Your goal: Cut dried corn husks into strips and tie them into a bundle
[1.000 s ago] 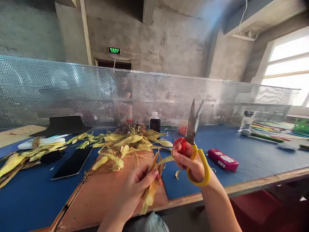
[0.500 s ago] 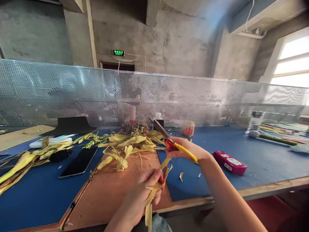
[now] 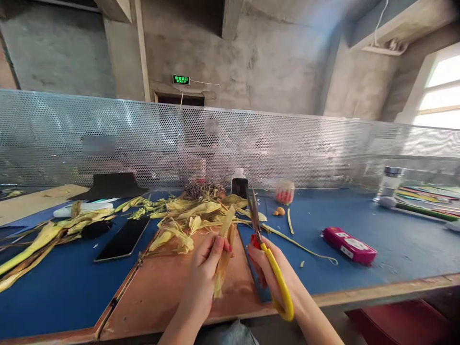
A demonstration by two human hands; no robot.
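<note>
My left hand (image 3: 205,267) pinches a folded strip of dried corn husk (image 3: 223,268) over the brown board (image 3: 151,302); one pale end points up and the other hangs below the fingers. To its right, my right hand (image 3: 275,268) is wrapped round a pair of scissors (image 3: 279,282) with yellow and red handles. The blades point up and away, apart from the husk strip; they look nearly closed. Beyond both hands lies a loose pile of dried corn husks (image 3: 196,211) at the board's far side.
A black phone (image 3: 122,239) and a tied husk bundle (image 3: 53,235) lie left. Behind the pile stand a dark bottle (image 3: 239,182) and a jar with red contents (image 3: 285,192). A magenta case (image 3: 349,245) and a clear flask (image 3: 390,184) are right. A perforated metal screen (image 3: 305,148) borders the table.
My right hand has come down and turned the scissors more upright. The left hand has moved slightly left and up with the husk strip. A thin husk strand and small round pieces now show at right.
</note>
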